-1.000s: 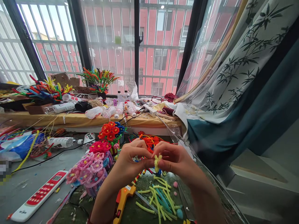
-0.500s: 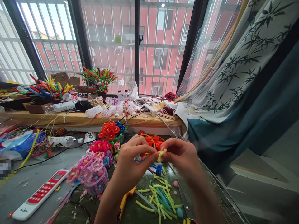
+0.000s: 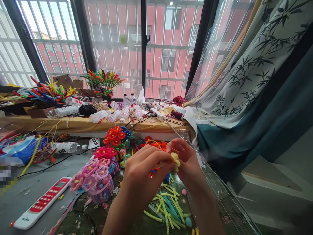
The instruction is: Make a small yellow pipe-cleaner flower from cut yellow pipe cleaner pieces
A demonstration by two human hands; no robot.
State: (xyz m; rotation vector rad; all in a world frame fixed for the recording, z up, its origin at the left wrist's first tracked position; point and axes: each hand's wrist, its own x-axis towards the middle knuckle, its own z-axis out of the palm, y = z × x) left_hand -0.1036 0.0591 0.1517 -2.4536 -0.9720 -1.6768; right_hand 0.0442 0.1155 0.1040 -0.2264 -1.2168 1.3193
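Over the table, my left hand [image 3: 146,168] pinches a small pale-yellow fuzzy piece [image 3: 175,162] between thumb and fingertips. It looks like pipe cleaner bent into a little flower. My right hand [image 3: 187,164] grips the same piece from the other side, its index finger curled above. Below both hands lies a loose pile of yellow-green pipe cleaners [image 3: 168,209], with some teal strips among them. Pink pom-poms [image 3: 184,192] and a light-blue pom-pom [image 3: 188,222] are beside the pile. A blue fuzzy piece [image 3: 167,178] is partly hidden behind my hands.
Left of my arms stand pots of pink [image 3: 90,176] and red-orange pipe-cleaner flowers [image 3: 114,135]. A white-and-red remote-like device [image 3: 44,202] lies farther left. Plastic bottles [image 3: 100,116] and a power strip [image 3: 157,114] crowd the windowsill. A curtain [image 3: 254,75] hangs at right.
The yellow piece has moved slightly right and turned, showing a rounder flower shape. My left hand has shifted right with it, and my right hand has turned more upright.
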